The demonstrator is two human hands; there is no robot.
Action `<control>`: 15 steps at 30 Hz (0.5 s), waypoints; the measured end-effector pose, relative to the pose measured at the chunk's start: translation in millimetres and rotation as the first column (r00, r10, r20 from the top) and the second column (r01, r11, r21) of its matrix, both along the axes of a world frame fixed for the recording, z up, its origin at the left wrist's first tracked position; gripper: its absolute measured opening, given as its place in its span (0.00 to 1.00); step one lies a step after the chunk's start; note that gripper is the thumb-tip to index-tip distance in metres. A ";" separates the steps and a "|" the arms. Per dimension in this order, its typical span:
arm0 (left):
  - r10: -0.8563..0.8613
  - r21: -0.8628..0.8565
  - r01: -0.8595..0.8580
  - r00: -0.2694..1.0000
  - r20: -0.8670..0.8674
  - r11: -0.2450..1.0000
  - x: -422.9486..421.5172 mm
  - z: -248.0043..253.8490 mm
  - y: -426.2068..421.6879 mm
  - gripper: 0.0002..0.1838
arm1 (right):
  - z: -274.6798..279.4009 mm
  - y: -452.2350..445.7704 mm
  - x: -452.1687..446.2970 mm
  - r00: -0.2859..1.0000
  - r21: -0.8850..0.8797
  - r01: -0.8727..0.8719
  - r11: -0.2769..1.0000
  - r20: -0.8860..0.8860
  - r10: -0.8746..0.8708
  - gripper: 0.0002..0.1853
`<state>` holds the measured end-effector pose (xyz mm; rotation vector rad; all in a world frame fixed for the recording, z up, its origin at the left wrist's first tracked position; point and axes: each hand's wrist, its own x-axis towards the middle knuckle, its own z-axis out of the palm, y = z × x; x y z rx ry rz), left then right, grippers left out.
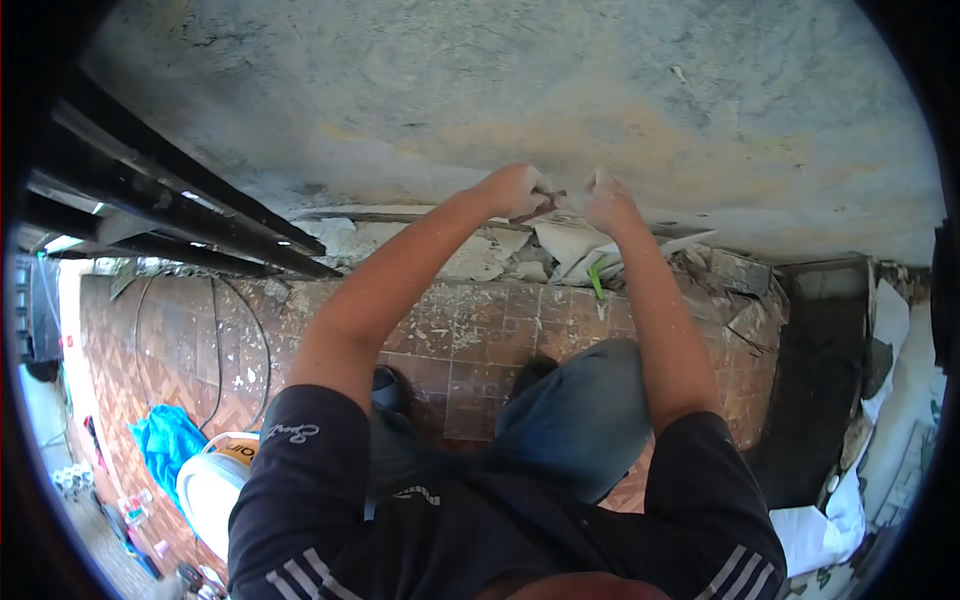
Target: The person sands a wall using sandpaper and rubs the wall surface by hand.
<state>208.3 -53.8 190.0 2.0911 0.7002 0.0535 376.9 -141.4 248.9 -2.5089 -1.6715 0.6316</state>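
My left hand (520,192) is raised close to the rough grey plastered wall (400,100), its fingers closed around a small dark piece (545,207) that I cannot name. Just to its right, my right hand (608,203) is held up with fingers bent together; what it pinches, if anything, is too small to make out. White dust covers both hands. Below them, broken plaster chunks and pale sheets (570,245) lie along the wall's foot, with a bright green strip (597,279) among them.
Dark metal bars (170,190) slant out at the upper left. A white bucket (212,485) and a blue bag (165,440) stand at the lower left. Cables (215,350) cross the tiled floor (480,330). At the right lies a dark panel (815,370) beside debris.
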 end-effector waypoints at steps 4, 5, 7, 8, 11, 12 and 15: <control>0.017 -0.125 0.014 0.971 0.240 0.992 -14.9 -5.8 -13.0 0.12 | -41.3 3.7 17.9 0.905 0.218 0.026 0.976 -0.420 0.069 0.29; 0.139 -0.282 -0.059 0.952 0.272 0.958 -20.6 -9.7 -16.7 0.13 | -31.1 2.3 13.5 0.758 0.084 0.048 0.995 -0.652 0.019 0.27; 0.371 -0.576 -0.162 0.890 0.266 0.801 -32.3 -10.6 -24.1 0.15 | -24.0 -1.6 2.2 0.477 -0.067 0.046 0.997 -0.875 -0.081 0.24; 0.417 -0.591 -0.184 0.863 0.285 0.785 -35.7 -14.4 -24.8 0.15 | -24.3 -4.1 -1.3 0.401 -0.089 0.052 0.995 -0.911 -0.102 0.23; 0.548 -0.695 -0.201 0.773 0.319 0.690 -37.6 -20.6 -25.3 0.18 | -31.6 -5.9 -16.1 0.189 -0.091 0.148 0.985 -0.975 -0.118 0.21; 0.587 -0.762 -0.176 0.749 0.307 0.623 -38.8 -18.4 -28.4 0.18 | -31.1 -7.7 -22.7 0.119 -0.086 0.191 0.978 -0.987 -0.111 0.21; 0.573 -0.765 -0.187 0.772 0.273 0.617 -41.9 -12.4 -24.5 0.20 | -23.8 -12.1 -34.5 0.057 -0.097 0.322 0.942 -0.991 -0.121 0.16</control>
